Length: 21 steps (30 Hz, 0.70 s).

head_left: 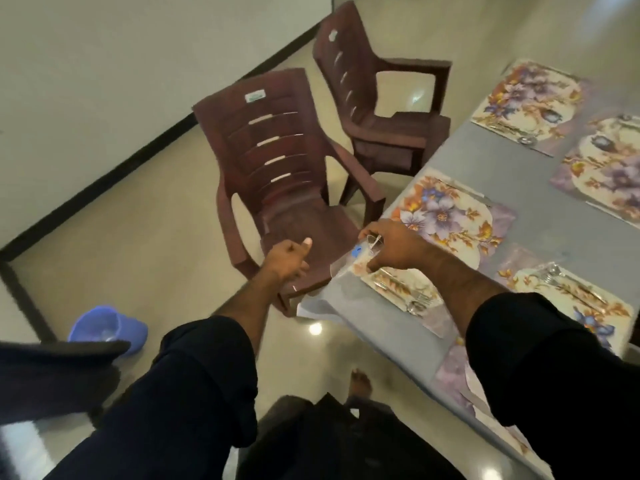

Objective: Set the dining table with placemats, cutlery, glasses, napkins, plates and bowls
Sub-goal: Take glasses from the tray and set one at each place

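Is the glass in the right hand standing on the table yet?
Cannot tell. The right hand grips the clear glass at the table corner by a placemat; its base is blurred.

**Both arms outstretched**

The left hand point(289, 255) was curled into a loose fist, thumb raised, gripping nothing — while the right hand point(389, 244), fingers bent downward, pinched something clear. Dark sleeves covered both forearms partway.

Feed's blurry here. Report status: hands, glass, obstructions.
Left hand curled, empty. Right hand grips glass at table corner. Brown chair close by.
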{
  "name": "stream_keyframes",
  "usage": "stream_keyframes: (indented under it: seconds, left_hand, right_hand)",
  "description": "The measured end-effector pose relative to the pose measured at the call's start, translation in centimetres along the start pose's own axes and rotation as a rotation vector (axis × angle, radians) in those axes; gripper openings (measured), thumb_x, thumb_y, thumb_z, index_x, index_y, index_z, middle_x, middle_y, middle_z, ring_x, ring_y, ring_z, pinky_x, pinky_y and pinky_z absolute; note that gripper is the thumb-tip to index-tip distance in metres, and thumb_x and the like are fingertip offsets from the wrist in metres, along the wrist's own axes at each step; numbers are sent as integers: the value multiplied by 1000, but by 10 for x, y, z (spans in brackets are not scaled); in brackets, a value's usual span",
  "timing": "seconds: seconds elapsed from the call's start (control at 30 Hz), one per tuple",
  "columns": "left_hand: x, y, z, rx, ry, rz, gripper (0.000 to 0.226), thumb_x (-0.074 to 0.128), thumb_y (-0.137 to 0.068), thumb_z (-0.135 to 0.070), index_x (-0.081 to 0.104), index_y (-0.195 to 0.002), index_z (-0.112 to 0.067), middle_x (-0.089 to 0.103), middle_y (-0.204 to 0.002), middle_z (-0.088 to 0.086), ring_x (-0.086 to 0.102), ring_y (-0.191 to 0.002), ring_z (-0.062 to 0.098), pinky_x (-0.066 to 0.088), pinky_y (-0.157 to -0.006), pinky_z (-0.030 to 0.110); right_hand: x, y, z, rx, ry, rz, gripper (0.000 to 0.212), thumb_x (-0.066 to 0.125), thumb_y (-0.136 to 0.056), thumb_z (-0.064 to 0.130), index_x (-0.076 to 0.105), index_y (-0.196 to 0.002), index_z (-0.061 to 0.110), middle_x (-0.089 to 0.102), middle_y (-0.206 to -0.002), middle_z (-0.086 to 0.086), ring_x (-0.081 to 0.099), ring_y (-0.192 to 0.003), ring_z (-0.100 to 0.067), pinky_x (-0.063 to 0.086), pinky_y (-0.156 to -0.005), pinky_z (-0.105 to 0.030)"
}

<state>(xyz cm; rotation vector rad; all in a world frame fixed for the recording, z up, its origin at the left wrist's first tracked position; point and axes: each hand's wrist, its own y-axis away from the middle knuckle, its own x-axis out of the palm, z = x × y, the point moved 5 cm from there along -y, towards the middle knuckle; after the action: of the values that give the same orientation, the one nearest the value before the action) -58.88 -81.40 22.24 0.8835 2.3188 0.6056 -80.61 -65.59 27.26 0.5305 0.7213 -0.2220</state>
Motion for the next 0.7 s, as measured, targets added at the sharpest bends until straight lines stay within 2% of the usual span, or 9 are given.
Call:
stream_keyframes:
  seconds: [0.1,0.2,0.27,0.33,0.4,0.43,0.5,0.57,0.7]
  left_hand:
    - [32,-38,-35,78,-122,121,49,71,-87,-68,64,-100,-22,78,-90,8,73,-70,22,54,-59,35]
    - [82,-80,-64,201,-277,259,60,74,-65,-77,62,-89,-23,76,-84,8,68,-67,24,54,-58,37]
    - [122,-103,-75,268,-359,381,59,75,-61,-76,61,-87,-25,76,-89,10,70,-70,26,61,-67,43]
    - [160,-117,-80,307,-408,529,55,79,-63,-70,61,-94,-30,77,-93,13,74,-75,31,62,-66,44]
    - [179,-102,-97,365,-441,643,59,85,-68,-64,57,-106,-29,76,-90,16,75,-71,36,57,-54,43]
    - [187,-93,-103,391,-458,704,54,87,-76,-54,54,-108,-26,75,-88,15,73,-62,30,52,-47,35]
    - [201,-80,-109,403,-476,805,49,84,-90,-36,50,-120,-18,74,-100,18,71,-57,20,46,-41,25]
    - [211,-72,-110,414,-544,845,52,82,-91,-37,48,-126,-18,70,-107,18,70,-63,20,46,-42,23]
    - [232,-64,-107,455,-653,912,51,81,-91,-43,50,-125,-22,68,-99,10,69,-70,23,46,-49,24]
  right_hand:
    - [-27,2,-28,121,44,-85,76,95,-66,23,61,-133,27,57,-125,6,57,-109,-15,49,-89,-26]
    - [-47,20,-56,275,-8,-227,78,94,-64,16,62,-135,22,64,-127,-1,60,-103,-17,52,-85,-30]
    - [-52,41,-74,394,-51,-317,77,93,-62,12,64,-133,22,68,-124,-4,65,-102,-21,55,-83,-31]
    - [-50,67,-84,525,-48,-389,75,89,-61,11,64,-130,24,69,-122,-6,67,-104,-24,57,-84,-34]
    - [-42,95,-90,637,0,-451,72,82,-63,9,62,-131,23,66,-125,-8,64,-111,-29,55,-90,-35]
    - [-36,109,-91,689,21,-477,71,79,-65,8,61,-132,22,64,-126,-9,62,-115,-31,54,-92,-36]
    - [-19,134,-92,783,60,-502,70,76,-68,8,58,-134,20,60,-127,-11,59,-117,-34,54,-95,-41]
    - [0,153,-93,863,88,-505,68,76,-70,9,56,-133,21,58,-126,-12,58,-116,-38,55,-92,-44]
    - [27,165,-93,923,133,-498,63,75,-74,15,54,-133,23,59,-126,-12,61,-112,-40,56,-87,-46]
